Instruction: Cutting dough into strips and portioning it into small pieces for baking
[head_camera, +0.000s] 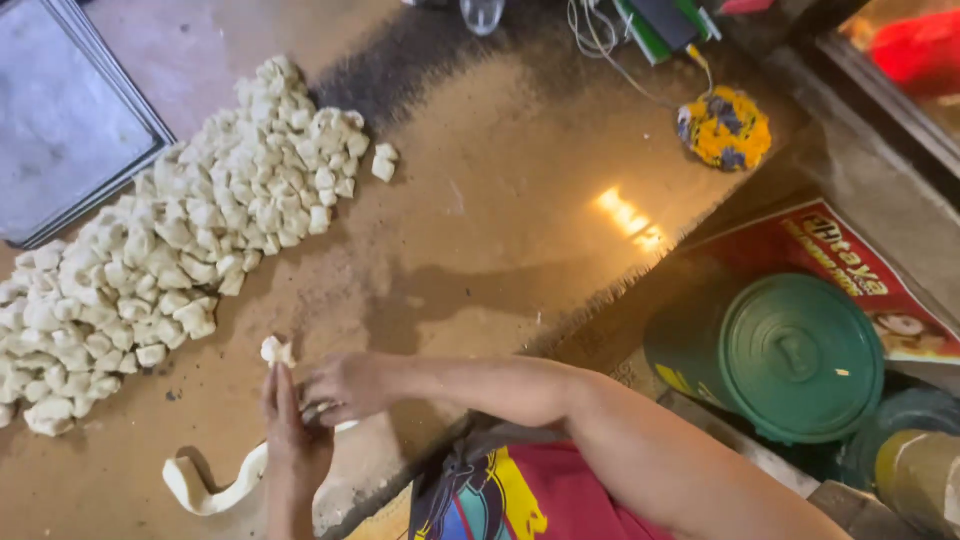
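A pale dough strip (208, 492) curls on the floured brown table (480, 250) and runs under my hands. My left hand (290, 445) reaches up from the bottom edge, and a small cut dough piece (275, 350) sits at its fingertips. My right hand (345, 385) comes in from the right and touches the left hand, its fingers pinched on the end of the strip. A large heap of cut dough pieces (170, 240) lies to the upper left of both hands.
A grey metal tray (60, 110) lies at the top left. A yellow and purple scrubber (725, 128) and some wires sit at the far table edge. Beyond the edge stand a green lidded bucket (790, 355) and a red printed sheet (830, 255).
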